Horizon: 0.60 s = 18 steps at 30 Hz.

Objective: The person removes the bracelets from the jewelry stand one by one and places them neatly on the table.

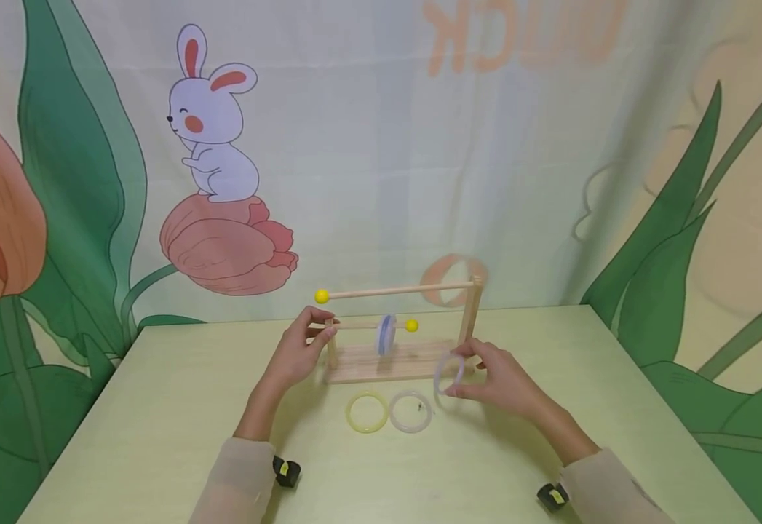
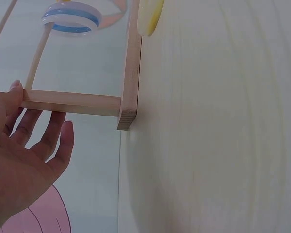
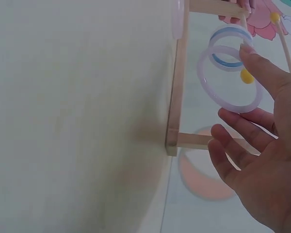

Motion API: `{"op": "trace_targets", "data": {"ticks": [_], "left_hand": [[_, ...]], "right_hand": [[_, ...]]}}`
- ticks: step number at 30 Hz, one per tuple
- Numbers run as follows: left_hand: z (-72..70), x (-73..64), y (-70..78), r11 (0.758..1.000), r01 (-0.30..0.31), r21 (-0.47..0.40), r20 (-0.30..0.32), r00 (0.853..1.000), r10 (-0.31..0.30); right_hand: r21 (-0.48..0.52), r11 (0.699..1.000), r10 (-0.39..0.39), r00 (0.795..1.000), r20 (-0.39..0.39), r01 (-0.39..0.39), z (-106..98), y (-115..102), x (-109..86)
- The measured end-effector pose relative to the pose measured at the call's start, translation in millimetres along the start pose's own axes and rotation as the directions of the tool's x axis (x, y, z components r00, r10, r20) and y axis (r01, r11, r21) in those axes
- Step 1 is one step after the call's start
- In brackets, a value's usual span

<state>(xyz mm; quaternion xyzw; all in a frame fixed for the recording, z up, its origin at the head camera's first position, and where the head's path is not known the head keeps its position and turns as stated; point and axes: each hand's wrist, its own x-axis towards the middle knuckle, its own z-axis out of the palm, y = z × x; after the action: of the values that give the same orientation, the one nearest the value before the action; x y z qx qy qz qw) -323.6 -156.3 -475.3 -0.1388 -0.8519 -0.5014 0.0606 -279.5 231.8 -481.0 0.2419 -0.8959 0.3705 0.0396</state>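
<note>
A wooden stand [image 1: 361, 372] has a long upper rod and a short lower rod, each tipped with a yellow ball. Fingers and thumb of my left hand [image 1: 294, 353] grip the top of its short left post [image 2: 72, 102]. Blue and whitish rings [image 1: 386, 336] hang together around the lower rod. My right hand [image 1: 501, 378] pinches a pale lilac ring [image 3: 201, 73] between thumb and fingers, raised in front of the stand's right end. On the table before the stand lie a yellow ring [image 1: 348, 413] and a whitish ring [image 1: 410, 431], side by side.
The stand rests on the pale table [image 1: 191, 407], close to a curtain [image 1: 354, 145] printed with a rabbit and flowers. Its tall right post [image 1: 470, 313] rises beside my right hand. Small black devices [image 1: 287, 471] sit at both wrists.
</note>
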Motion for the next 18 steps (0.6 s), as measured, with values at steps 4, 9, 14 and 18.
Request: {"op": "trace_targets", "data": {"ticks": [4, 9, 14, 18], "left_hand": [[-0.6, -1.6, -0.5, 1.000, -0.003, -0.006, 0.000, 1.000, 0.003], [-0.8, -2.6, -2.5, 1.000, -0.010, -0.023, -0.005, 1.000, 0.010], [0.3, -1.0, -1.9, 0.999, -0.017, -0.029, -0.004, 1.000, 0.017], [1.6, 0.2, -0.6, 0.999, -0.016, -0.031, -0.003, 1.000, 0.016]], "right_hand": [[0.007, 1.000, 0.002, 1.000, 0.020, -0.002, 2.2, 6.6, -4.5], [0.014, 1.000, 0.011, 0.998, 0.054, -0.011, 3.3, 11.8, -6.1], [0.006, 0.999, 0.045, 0.994, 0.095, -0.046, 2.1, 12.9, -7.0], [-0.036, 0.997, 0.067, 0.991, 0.119, -0.064, -0.5, 14.0, -8.4]]}}
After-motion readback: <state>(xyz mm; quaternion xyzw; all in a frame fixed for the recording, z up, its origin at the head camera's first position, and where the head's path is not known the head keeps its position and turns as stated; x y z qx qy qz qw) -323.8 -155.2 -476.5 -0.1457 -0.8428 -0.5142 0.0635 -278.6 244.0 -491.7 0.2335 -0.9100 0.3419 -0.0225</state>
